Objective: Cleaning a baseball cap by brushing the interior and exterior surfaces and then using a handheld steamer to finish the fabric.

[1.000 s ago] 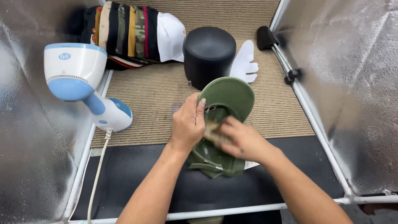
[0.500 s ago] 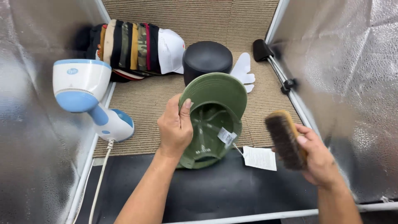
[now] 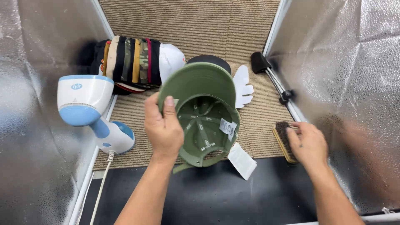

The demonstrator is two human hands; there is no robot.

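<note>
My left hand [image 3: 163, 127] grips an olive green cap [image 3: 204, 112] by its left side, lifted with the inside facing me and the brim pointing away. White tags [image 3: 241, 159] hang from the cap's inner band. My right hand [image 3: 307, 143] rests on a wooden brush with dark bristles [image 3: 283, 139], which lies on the tan carpet at the right, bristles up. Behind the cap, a black round stand [image 3: 210, 62] is mostly hidden.
A white and blue handheld steamer [image 3: 89, 110] stands at the left, its cord running toward me. A row of stacked caps [image 3: 133, 62] lies at the back left. A white hand-shaped form [image 3: 243, 85] and a black-headed tool [image 3: 266, 68] lie at the right. Silver foil walls [image 3: 354, 83] enclose both sides.
My right hand carried the brush from the cap out to the right and lowered it onto the carpet. My left hand raised the cap and turned its inside toward me.
</note>
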